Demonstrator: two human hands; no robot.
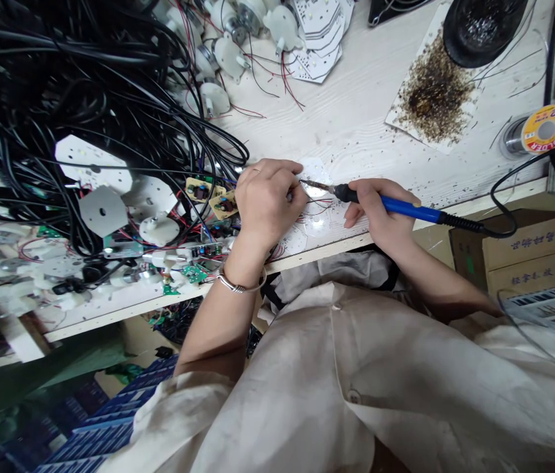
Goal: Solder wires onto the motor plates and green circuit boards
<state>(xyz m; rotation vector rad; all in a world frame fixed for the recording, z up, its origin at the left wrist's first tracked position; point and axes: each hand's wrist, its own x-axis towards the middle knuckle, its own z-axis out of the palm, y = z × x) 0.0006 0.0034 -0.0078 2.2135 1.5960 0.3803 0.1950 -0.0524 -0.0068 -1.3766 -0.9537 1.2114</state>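
In my right hand (385, 210) is a blue soldering iron (408, 207), its tip pointing left. The tip reaches close to the fingertips of my left hand (272, 200), over a white circuit board (314, 172) on the bench. My left fingers are pinched together at the board's left edge; what they hold is hidden, though thin wires show just below them. A second white board piece (317, 222) lies nearer the bench edge. Small boards with components (222, 202) sit beside my left wrist.
Black cables (124, 85) heap up at the left, with white motor-like parts (230, 56) and stacked white boards (319, 33) at the back. A solder spool (546, 128), a stained pad (435, 92) and a dark round dish (484, 29) are at the right. Cardboard boxes (528, 246) stand below.
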